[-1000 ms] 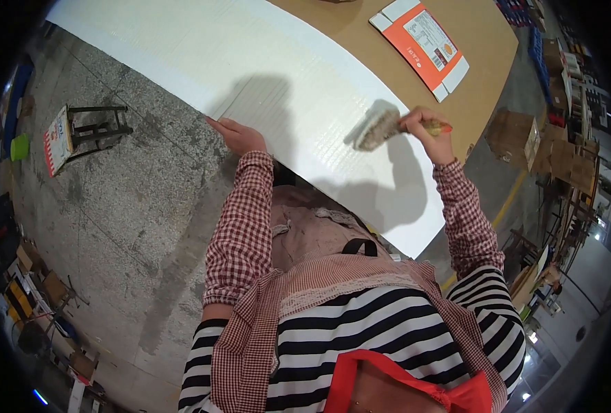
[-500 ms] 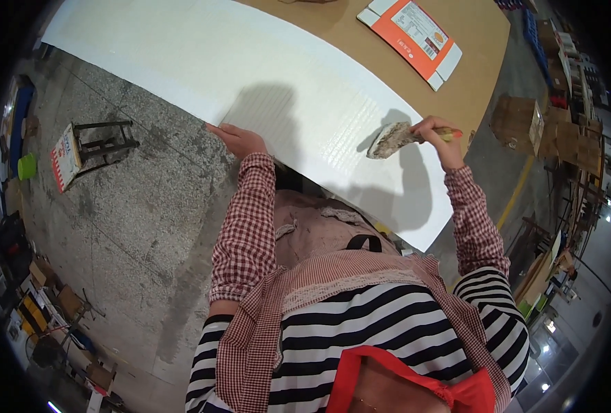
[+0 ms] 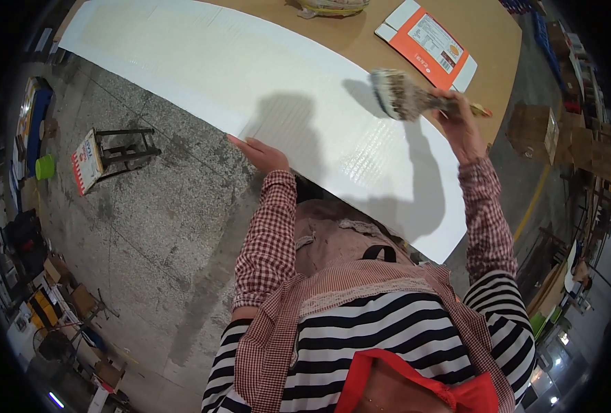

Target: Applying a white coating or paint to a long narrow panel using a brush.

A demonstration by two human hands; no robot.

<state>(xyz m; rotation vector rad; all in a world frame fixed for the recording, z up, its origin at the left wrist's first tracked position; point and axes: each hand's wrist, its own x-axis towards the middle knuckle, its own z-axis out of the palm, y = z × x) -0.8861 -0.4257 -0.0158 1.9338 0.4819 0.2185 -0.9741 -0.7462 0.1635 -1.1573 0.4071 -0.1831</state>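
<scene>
My right hand [image 3: 461,126] is closed round the handle of a wide, worn paintbrush [image 3: 409,98]. Its bristles point left and look whitish and crusted, held over the far edge of a long white sheet [image 3: 250,62]; a shadow falls beside them. Faint wet-looking streaks and ridges run across the sheet, glossy near the brush. At the sheet's near edge rests my left hand [image 3: 264,154], fingers stretched out along the rim, with nothing seen in it.
Under the sheet is a brown board table [image 3: 484,41]. An orange and white flattened carton [image 3: 426,45] lies on it, and a plastic bag [image 3: 329,8] at the far edge. A stool [image 3: 116,157] stands on the left floor; cardboard boxes [image 3: 532,131] stand right.
The paintbrush in my right hand has risen and moved farther away from me. The whole view has shifted a little, bringing more of the bag into sight. My left hand stays at the sheet's edge.
</scene>
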